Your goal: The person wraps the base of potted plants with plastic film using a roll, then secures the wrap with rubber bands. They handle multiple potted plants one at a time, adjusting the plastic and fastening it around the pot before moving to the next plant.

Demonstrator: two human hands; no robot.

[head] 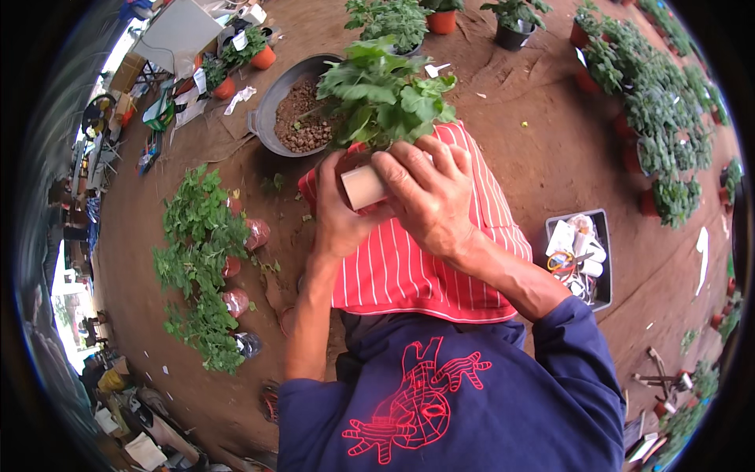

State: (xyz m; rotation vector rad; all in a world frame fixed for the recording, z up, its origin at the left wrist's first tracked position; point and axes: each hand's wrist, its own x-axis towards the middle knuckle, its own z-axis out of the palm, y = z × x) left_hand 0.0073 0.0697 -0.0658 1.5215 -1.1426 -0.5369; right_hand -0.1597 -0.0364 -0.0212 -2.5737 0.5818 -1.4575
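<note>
A leafy green plant point(389, 94) is held over my lap, its foliage pointing away from me. My left hand point(345, 218) is curled around the near left side of its reddish base, which is mostly hidden by my hands. My right hand point(433, 189) grips a smooth tan cylinder point(364, 186), perhaps a roll of tape, against the near end of that base. The left thumb lies just below the cylinder. A red cloth with white stripes point(413, 265) is spread across my lap under both hands.
Ahead stands a grey basin point(265, 112) with loose soil point(304, 118). At left are several plants point(200, 236) with wrapped root balls point(236, 302). A grey tray point(601, 236) at right holds scissors point(566, 262) and white rolls. Rows of potted plants point(649, 112) line the far right.
</note>
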